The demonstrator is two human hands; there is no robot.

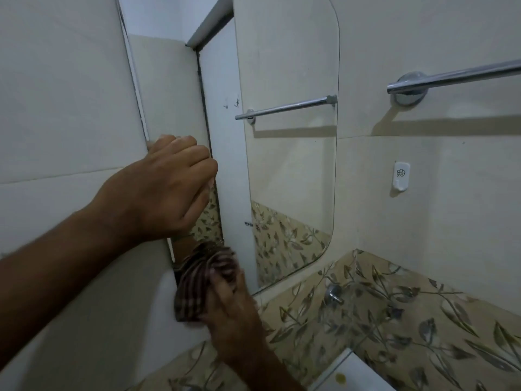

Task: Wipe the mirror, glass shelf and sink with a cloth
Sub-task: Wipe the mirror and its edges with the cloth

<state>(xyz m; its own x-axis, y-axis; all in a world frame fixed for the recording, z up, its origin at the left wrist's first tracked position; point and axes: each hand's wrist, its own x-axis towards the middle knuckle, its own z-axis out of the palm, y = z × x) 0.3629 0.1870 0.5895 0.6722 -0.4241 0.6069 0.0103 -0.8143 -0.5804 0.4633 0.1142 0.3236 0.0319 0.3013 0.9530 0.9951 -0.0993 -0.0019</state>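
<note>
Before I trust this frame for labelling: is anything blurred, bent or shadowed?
Head view: the right hand and striped cloth are motion-blurred; wide-angle bends the mirror edge and wall lines; the towel rail casts a hard shadow; light is dim.
</note>
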